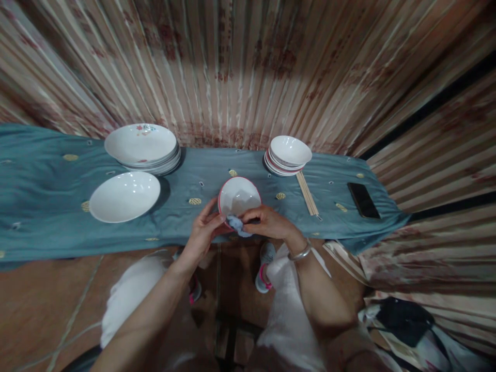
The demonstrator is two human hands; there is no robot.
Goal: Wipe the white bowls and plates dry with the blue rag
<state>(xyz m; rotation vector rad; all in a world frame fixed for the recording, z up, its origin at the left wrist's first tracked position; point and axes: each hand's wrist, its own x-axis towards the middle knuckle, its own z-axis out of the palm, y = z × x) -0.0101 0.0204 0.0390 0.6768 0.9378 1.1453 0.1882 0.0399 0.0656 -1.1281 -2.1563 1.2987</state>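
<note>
A white bowl with a red rim (240, 194) is tilted toward me at the table's front edge. My left hand (204, 227) grips its left side, thumb near the rim and fingers around the outside. In my right hand (267, 222) is a crumpled light-blue cloth (237, 225), pinched between thumb and fingers. The cloth lies against the near rim of the bowl. Part of the bowl's lower side is hidden by the cloth and my hands.
On the blue tablecloth (217, 160), a stack of plates (141, 147) stands back left, with a single white dish (124, 199) before it. Stacked bowls (290, 150) stand back right, beside chopsticks (307, 195). A black phone (363, 200) lies far right. Curtains (248, 67) hang behind.
</note>
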